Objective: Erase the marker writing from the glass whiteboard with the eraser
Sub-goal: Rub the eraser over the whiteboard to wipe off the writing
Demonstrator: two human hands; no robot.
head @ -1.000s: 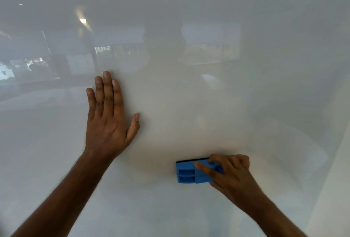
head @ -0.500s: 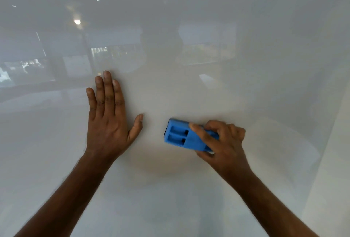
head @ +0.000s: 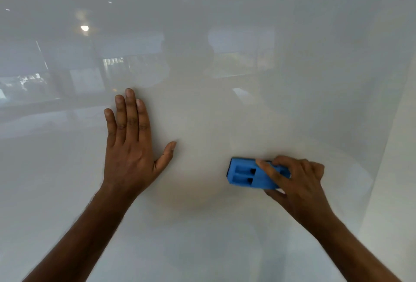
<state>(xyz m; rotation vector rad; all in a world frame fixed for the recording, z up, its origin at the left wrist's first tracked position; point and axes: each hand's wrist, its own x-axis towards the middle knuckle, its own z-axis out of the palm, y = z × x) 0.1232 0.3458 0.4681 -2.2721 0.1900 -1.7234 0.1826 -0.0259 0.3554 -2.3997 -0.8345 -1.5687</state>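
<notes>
The glass whiteboard (head: 225,56) fills almost the whole view, glossy white with faint reflections of a room. I see no marker writing on it. My right hand (head: 297,182) grips a blue eraser (head: 245,174) by its right end and holds it flat against the glass at the lower right of centre. The eraser's two rectangular recesses face me. My left hand (head: 130,144) lies flat on the board to the left, fingers straight and pointing up, thumb spread out.
The board's right edge (head: 387,169) runs down the right side, with a plain pale wall (head: 400,214) beyond it. Reflected ceiling lights and windows show in the upper half of the glass.
The eraser went up and left toward my left hand, then came back down and right. My left hand has stayed pressed in the same place.
</notes>
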